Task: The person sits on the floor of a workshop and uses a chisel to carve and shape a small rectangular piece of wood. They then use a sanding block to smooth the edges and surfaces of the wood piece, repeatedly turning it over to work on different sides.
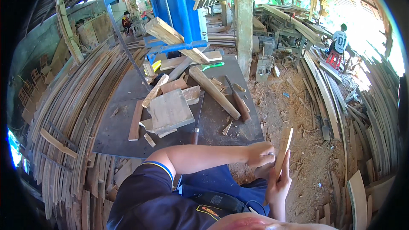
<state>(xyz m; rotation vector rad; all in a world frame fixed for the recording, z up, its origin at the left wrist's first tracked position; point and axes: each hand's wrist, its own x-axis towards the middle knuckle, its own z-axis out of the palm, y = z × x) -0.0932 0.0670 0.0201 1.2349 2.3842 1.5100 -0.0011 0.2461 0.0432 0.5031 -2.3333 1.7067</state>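
A thin, pale piece of wood (284, 152) stands on edge in my right hand (279, 187), its narrow side toward me. The fingers lie along its right face and the palm is below. My left hand (260, 155) is a fist against the left face of this wood. Something small and light-coloured shows at the fist, too little of it to name. My left arm reaches across in front of the dark worktable (115, 132). On the table, nearest my left forearm, lies a saw-like blade with a brown wooden handle (194, 136).
A square wooden block (170, 110) rests on offcuts. Beyond are a thick wooden bar (215, 93), a chisel-like tool (239, 102) and a blue machine (183, 12). Stacked planks (76, 102) fill the left. A person (341, 40) sits far right on a red stool (334, 61).
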